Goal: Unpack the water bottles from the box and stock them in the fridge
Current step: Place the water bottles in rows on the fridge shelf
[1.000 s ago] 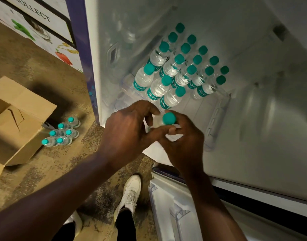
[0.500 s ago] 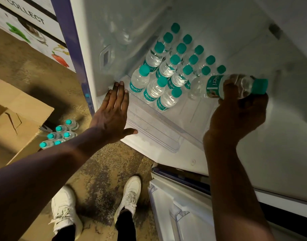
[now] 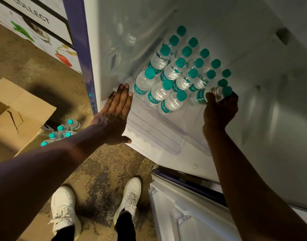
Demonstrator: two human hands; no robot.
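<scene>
Several clear water bottles with teal caps stand in rows on the white fridge shelf. My right hand grips one more bottle at the right end of the front row, tilted against its neighbours. My left hand lies flat and open on the shelf's left front corner, holding nothing. On the floor, several bottles stand beside the open cardboard box, partly hidden by my left forearm.
The open fridge door with its racks sits at the lower right. My white shoes stand on the mottled brown floor. A printed panel with vegetable pictures is at the upper left. The fridge's purple edge runs down beside it.
My right hand has brought the bottle down and left from the air to the right end of the front row. My left hand has stayed on the shelf corner.
</scene>
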